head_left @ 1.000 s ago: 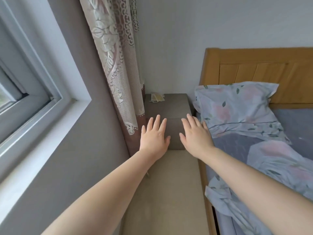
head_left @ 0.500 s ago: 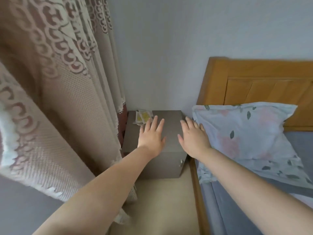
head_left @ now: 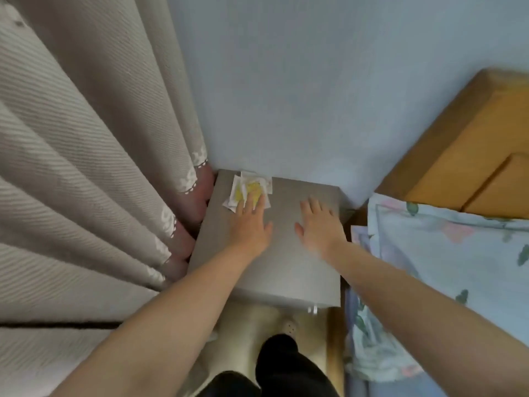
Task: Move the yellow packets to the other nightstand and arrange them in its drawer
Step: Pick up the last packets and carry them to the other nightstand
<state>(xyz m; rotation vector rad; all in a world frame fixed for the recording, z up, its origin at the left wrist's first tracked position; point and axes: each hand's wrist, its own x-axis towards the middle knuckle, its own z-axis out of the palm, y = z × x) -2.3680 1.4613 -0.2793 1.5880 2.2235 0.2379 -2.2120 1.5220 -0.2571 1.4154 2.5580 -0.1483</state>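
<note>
A loose pile of small yellow-and-white paper packets (head_left: 252,187) lies at 11 o'clock on the flat tabletop of a boxy grey nightstand (head_left: 286,267), close to the wall. The left hand (head_left: 252,224) lays straight fingers on the pile's near edge, gripping nothing. The right hand (head_left: 320,224) is spread flat at 2 o'clock, holding nothing. A small metal knob (head_left: 313,310) shows at 5 o'clock; the drawer's inside is hidden.

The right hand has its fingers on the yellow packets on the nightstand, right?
Not quite. It is the left hand whose fingers lie on the yellow packets on the nightstand. The right hand is spread over the bare top, apart from them. The head view shows it.
</note>
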